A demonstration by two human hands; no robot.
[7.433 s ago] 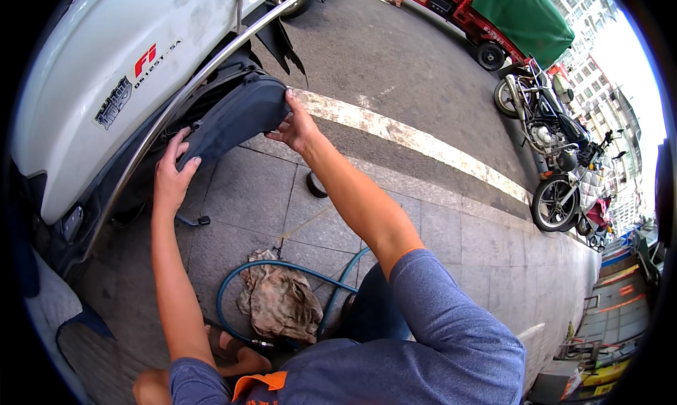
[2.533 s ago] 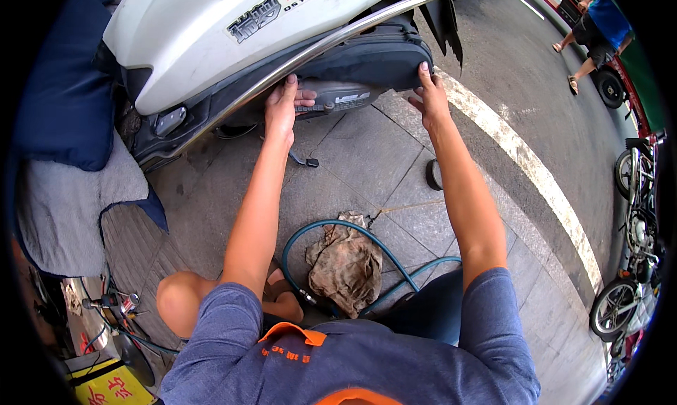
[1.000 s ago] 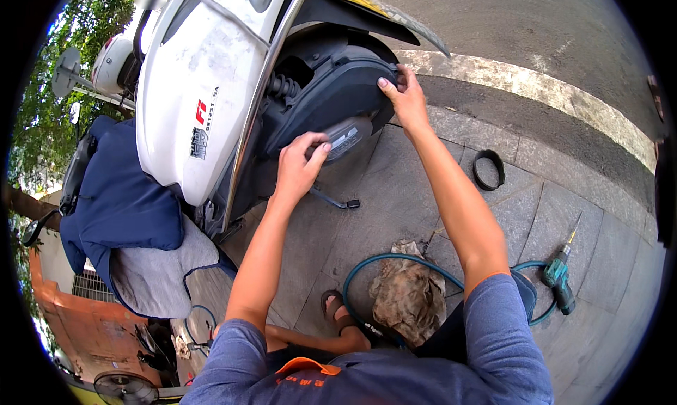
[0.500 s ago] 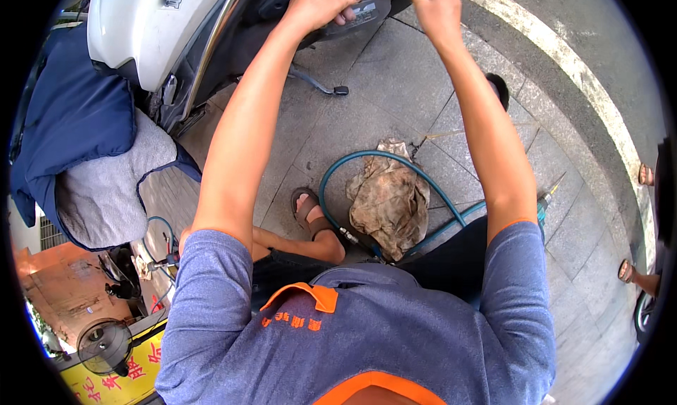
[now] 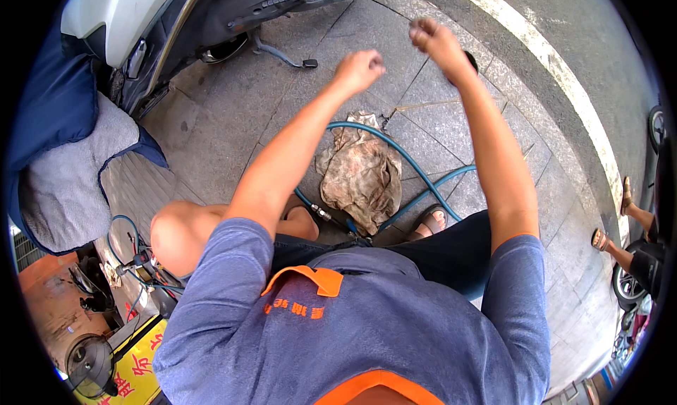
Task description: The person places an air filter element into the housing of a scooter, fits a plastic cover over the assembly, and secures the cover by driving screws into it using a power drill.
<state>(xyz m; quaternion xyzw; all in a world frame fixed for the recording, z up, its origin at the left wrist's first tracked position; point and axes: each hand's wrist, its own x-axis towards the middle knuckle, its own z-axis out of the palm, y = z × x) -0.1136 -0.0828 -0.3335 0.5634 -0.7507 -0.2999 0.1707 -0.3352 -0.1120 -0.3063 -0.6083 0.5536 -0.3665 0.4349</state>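
My left hand (image 5: 358, 71) hovers over the pavement with its fingers curled together. Farther right and a little higher, my right hand (image 5: 441, 49) has bent fingers too, their tips slightly blurred. Whatever either hand may hold is hidden or too small to name. The two hands are apart and touch nothing else that I can see. Beyond my left hand stands the dark and white scooter (image 5: 240, 17), its side stand (image 5: 282, 56) reaching down over the paving. Below the hands, a stained, crumpled rag (image 5: 363, 172) lies on the ground, with a blue-green hose (image 5: 421, 174) looped across it.
A navy padded cover (image 5: 53, 116) with grey fleece lining hangs at left. Below it are a brown cardboard sheet (image 5: 60, 303), a fan (image 5: 90, 366) and a yellow sign (image 5: 144, 363). Another person's sandalled foot (image 5: 601, 240) is at right, near a white-painted kerb line (image 5: 557, 70).
Both hands have come away from the scooter, back toward me. My left hand moved right and nearer. The view has shifted, so the scooter sits farther up and left.
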